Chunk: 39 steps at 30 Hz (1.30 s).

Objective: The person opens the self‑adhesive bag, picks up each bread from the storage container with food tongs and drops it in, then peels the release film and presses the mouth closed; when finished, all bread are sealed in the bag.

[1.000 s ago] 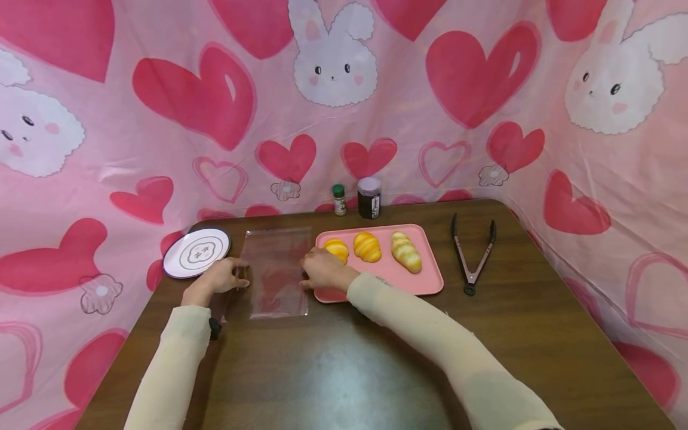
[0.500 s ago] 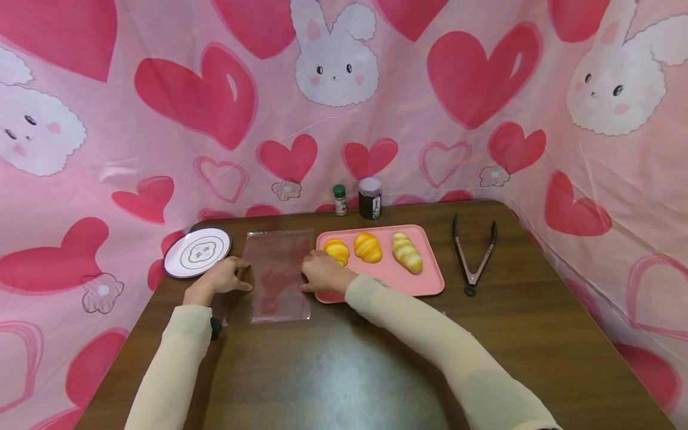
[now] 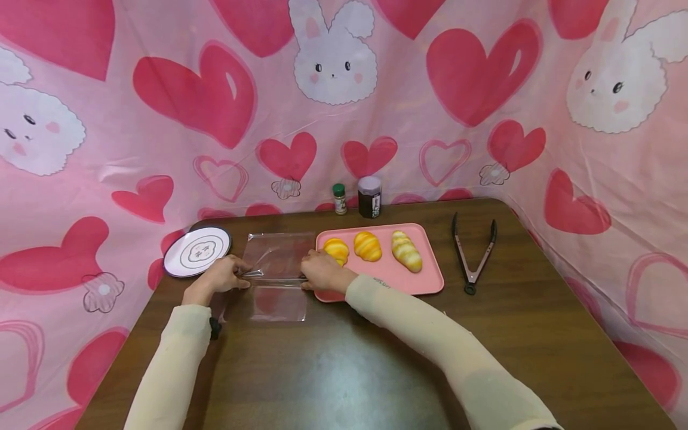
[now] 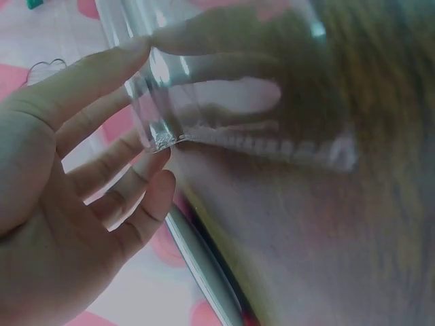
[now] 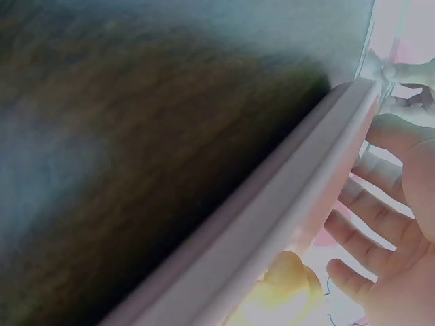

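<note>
A clear plastic bag (image 3: 279,306) lies on the table between the two hands, with a raised crease running across its middle. My left hand (image 3: 219,276) pinches the bag's left edge; in the left wrist view, the thumb and index finger meet at the film and the fingers behind show through it. At the opposite edge my right hand (image 3: 323,272) pinches the film beside the pink tray (image 3: 387,283). The right wrist view has that hand (image 5: 401,210) reaching past the tray's rim, its other fingers loosely bent.
Three bread pieces lie on the tray: two yellow rolls (image 3: 368,246) and a longer pale one (image 3: 407,252). Tongs (image 3: 470,277) rest to the right, a white plate (image 3: 177,257) to the left. A green-capped shaker (image 3: 340,203) and a dark jar (image 3: 369,204) stand at the back.
The bag, flat a moment ago, now has its middle pulled up into a crease between the hands. Both hands stay in nearly the same place.
</note>
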Available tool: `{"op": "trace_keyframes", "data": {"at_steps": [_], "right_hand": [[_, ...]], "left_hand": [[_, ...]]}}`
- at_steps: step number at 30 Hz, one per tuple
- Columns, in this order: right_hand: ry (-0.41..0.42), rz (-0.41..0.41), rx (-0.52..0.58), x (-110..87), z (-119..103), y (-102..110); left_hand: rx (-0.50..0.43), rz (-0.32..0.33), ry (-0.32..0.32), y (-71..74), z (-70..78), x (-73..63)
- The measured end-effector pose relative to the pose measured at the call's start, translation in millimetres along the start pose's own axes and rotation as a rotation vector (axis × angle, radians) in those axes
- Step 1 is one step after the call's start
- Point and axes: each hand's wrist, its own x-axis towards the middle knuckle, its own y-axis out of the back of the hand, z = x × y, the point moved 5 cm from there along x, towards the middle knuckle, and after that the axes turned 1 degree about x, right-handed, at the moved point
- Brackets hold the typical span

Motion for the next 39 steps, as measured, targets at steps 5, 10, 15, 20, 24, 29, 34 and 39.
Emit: {"op": "trace_keyframes", "data": {"at_steps": [5, 10, 15, 20, 24, 29, 34, 39], "right_hand": [[0.016, 0.026, 0.01, -0.3, -0.9, 1.7], [0.037, 0.031, 0.085, -2.5, 0.6, 4.7], [0.037, 0.077, 0.136, -7.8, 7.4, 17.1], [0.028, 0.11, 0.184, -16.2, 16.6, 29.8], [0.008, 0.11, 0.226, -22.7, 26.6, 34.3], [-0.025, 0.107, 0.298, -28.4, 41.4, 37.4], [-0.033, 0.133, 0.324, -31.7, 54.8, 40.1], [-0.065, 0.141, 0.371, -37.0, 65.2, 46.1]], "left_hand": [[0.026, 0.042, -0.029, 1.7, -0.2, 0.3], [0.046, 0.105, -0.048, 7.4, 2.3, -1.7], [0.013, 0.16, -0.067, 14.8, 5.9, -3.9], [-0.016, 0.211, -0.088, 21.6, 9.2, -6.6], [-0.046, 0.224, -0.08, 23.7, 10.2, -7.9], [-0.06, 0.248, -0.07, 24.0, 10.2, -7.5], [-0.089, 0.262, -0.076, 27.5, 15.5, -6.8], [-0.099, 0.268, -0.093, 35.9, 26.0, -7.3]]}}
